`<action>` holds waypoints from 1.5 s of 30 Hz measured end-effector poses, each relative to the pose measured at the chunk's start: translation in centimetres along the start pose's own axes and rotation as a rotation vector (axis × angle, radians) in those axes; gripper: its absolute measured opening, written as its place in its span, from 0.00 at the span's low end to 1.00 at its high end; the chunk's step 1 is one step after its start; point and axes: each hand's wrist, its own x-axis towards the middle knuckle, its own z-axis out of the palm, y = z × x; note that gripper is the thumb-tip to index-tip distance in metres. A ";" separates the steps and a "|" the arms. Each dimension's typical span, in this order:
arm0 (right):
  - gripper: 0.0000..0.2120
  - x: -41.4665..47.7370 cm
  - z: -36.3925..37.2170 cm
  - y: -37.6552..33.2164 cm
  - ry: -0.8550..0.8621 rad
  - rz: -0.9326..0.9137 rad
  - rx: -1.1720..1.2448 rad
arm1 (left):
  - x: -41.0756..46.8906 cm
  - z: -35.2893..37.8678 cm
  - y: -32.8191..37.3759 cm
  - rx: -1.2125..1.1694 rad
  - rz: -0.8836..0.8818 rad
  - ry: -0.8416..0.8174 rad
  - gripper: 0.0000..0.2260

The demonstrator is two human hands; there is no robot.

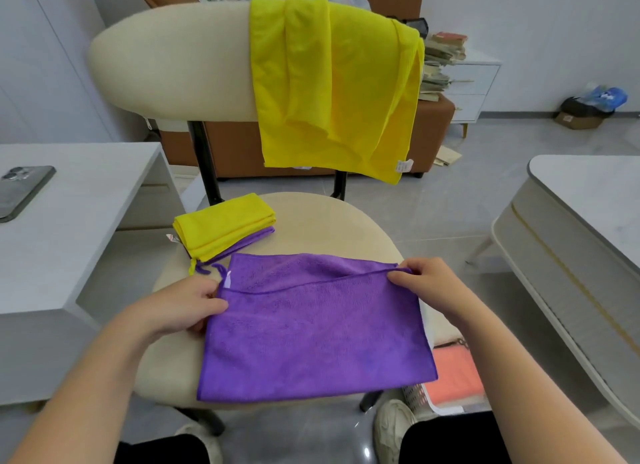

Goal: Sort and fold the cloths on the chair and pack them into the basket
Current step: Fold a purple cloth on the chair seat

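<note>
the purple microfibre cloth (pixel 311 342) lies flat on the cream padded chair (pixel 329 217) seat, its fuzzy top layer doubled over. the left hand (pixel 183 304) pinches that layer's left corner, and the right hand (pixel 429 283) pinches its right corner. behind them lies a folded yellow cloth (pixel 221 228). a white perforated basket (pixel 417 396) stands by the seat's right edge.

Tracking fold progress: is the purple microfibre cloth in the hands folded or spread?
Folded in half: the purple microfibre cloth shows two layers; left hand and right hand pinch the top hem short of the far edge.
</note>
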 end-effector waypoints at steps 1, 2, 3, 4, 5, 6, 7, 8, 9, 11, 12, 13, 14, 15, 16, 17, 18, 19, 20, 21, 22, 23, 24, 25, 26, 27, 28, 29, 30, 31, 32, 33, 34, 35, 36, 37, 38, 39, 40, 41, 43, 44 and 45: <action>0.08 -0.2 -0.2 0.1 -0.023 -0.013 -0.031 | 0.0 -0.2 -0.1 0.043 0.009 0.021 0.10; 0.07 -0.3 -0.2 0.1 -0.016 -0.038 -0.096 | 0.3 -0.4 -0.1 0.137 0.037 0.098 0.12; 0.06 -0.3 -0.2 0.0 0.036 -0.079 -0.198 | 0.5 -0.4 0.1 0.231 0.088 0.205 0.12; 0.04 -0.2 -0.2 0.0 0.110 -0.139 -0.296 | 0.7 -0.2 0.5 0.271 0.144 0.315 0.13; 0.04 0.0 -0.1 -0.1 0.168 -0.209 -0.346 | 0.9 0.2 1.1 0.256 0.209 0.394 0.13; 0.05 0.2 0.1 -0.2 0.189 -0.268 -0.350 | 1.1 0.5 1.5 0.224 0.259 0.438 0.14; 0.07 0.3 0.2 -0.3 0.181 -0.302 -0.330 | 1.4 0.9 2.0 0.205 0.275 0.453 0.14; 0.07 0.5 0.4 -0.3 0.157 -0.309 -0.314 | 1.7 1.2 2.2 0.204 0.271 0.455 0.13; 0.07 0.8 0.5 -0.3 0.131 -0.295 -0.320 | 2.0 1.5 2.5 0.213 0.268 0.459 0.11; 0.04 1.5 0.8 -0.3 0.122 -0.239 -0.353 | 2.9 1.8 2.5 0.201 0.239 0.509 0.07; 0.05 1.9 0.8 -0.2 0.143 -0.208 -0.346 | 3.3 1.8 2.6 0.189 0.214 0.547 0.05; 0.05 2.3 0.8 -0.1 0.168 -0.176 -0.325 | 3.5 1.9 2.7 0.192 0.196 0.577 0.05; 0.05 2.6 0.8 0.0 0.189 -0.148 -0.306 | 3.8 2.0 2.9 0.215 0.178 0.595 0.05; 0.04 2.9 0.8 0.0 0.206 -0.124 -0.294 | 4.0 2.1 3.0 0.249 0.161 0.609 0.05; 0.04 3.2 0.9 0.0 0.220 -0.109 -0.287 | 4.2 2.2 3.0 0.288 0.142 0.619 0.06; 0.04 3.4 1.1 0.0 0.234 -0.097 -0.280 | 4.4 2.3 3.0 0.331 0.125 0.626 0.06; 0.04 3.5 1.3 0.1 0.248 -0.092 -0.276 | 4.6 2.4 3.0 0.372 0.105 0.629 0.07; 0.04 3.6 1.5 0.1 0.264 -0.089 -0.278 | 4.8 2.5 3.0 0.408 0.087 0.632 0.07; 0.04 3.6 1.7 0.1 0.282 -0.091 -0.284 | 5.0 2.5 2.9 0.432 0.069 0.637 0.08; 0.04 3.6 1.9 0.2 0.301 -0.095 -0.287 | 5.2 2.6 2.9 0.445 0.060 0.647 0.08; 0.04 3.7 2.1 0.4 0.321 -0.100 -0.293 | 5.4 2.8 2.8 0.453 0.056 0.658 0.08; 0.04 3.8 2.3 0.5 0.342 -0.104 -0.305 | 5.6 2.9 2.7 0.459 0.056 0.671 0.08; 0.04 3.9 2.5 0.6 0.361 -0.103 -0.323 | 5.7 3.1 2.6 0.458 0.061 0.684 0.08; 0.05 4.0 2.6 0.6 0.379 -0.098 -0.339 | 5.8 3.3 2.5 0.453 0.070 0.703 0.08; 0.05 4.1 2.8 0.7 0.393 -0.092 -0.349 | 5.9 3.5 2.5 0.447 0.077 0.721 0.09; 0.05 4.2 2.9 0.8 0.404 -0.085 -0.357 | 5.9 3.6 2.5 0.448 0.077 0.739 0.09; 0.06 4.3 3.0 0.8 0.413 -0.079 -0.364 | 5.8 3.7 2.5 0.460 0.066 0.756 0.10; 0.06 4.3 3.1 0.8 0.421 -0.072 -0.370 | 5.7 3.7 2.6 0.478 0.050 0.770 0.10; 0.06 4.4 3.2 0.7 0.426 -0.063 -0.376 | 5.6 3.8 2.7 0.495 0.034 0.780 0.11; 0.07 4.4 3.3 0.6 0.430 -0.052 -0.387 | 5.5 3.9 2.7 0.509 0.023 0.788 0.11; 0.07 4.5 3.4 0.5 0.433 -0.042 -0.406 | 5.5 3.9 2.7 0.517 0.017 0.795 0.11; 0.07 4.5 3.4 0.4 0.438 -0.033 -0.430 | 5.4 4.0 2.8 0.520 0.017 0.801 0.11; 0.08 4.4 3.5 0.3 0.444 -0.026 -0.454 | 5.4 4.1 2.8 0.519 0.020 0.806 0.11; 0.08 4.4 3.5 0.3 0.451 -0.020 -0.472 | 5.4 4.1 2.8 0.521 0.024 0.812 0.11; 0.09 4.3 3.6 0.2 0.458 -0.014 -0.487 | 5.4 4.2 2.7 0.524 0.029 0.816 0.11; 0.09 4.3 3.6 0.2 0.464 -0.007 -0.498 | 5.5 4.2 2.7 0.528 0.031 0.818 0.11; 0.10 4.3 3.6 0.1 0.467 -0.001 -0.507 | 5.5 4.3 2.7 0.534 0.029 0.820 0.11; 0.10 4.3 3.6 0.0 0.468 0.003 -0.514 | 5.5 4.3 2.7 0.538 0.024 0.821 0.11; 0.10 4.3 3.7 0.0 0.468 0.004 -0.518 | 5.5 4.3 2.7 0.543 0.016 0.822 0.11; 0.10 4.3 3.7 -0.1 0.467 0.005 -0.520 | 5.4 4.3 2.7 0.547 0.011 0.824 0.11; 0.11 4.2 3.6 -0.1 0.456 0.010 -0.517 | 5.3 4.2 2.8 0.526 0.014 0.827 0.11; 0.11 4.2 3.6 -0.1 0.447 0.014 -0.517 | 5.2 4.0 2.8 0.498 0.018 0.827 0.11; 0.11 4.3 3.5 -0.2 0.434 0.019 -0.521 | 5.1 3.9 2.9 0.463 0.017 0.819 0.11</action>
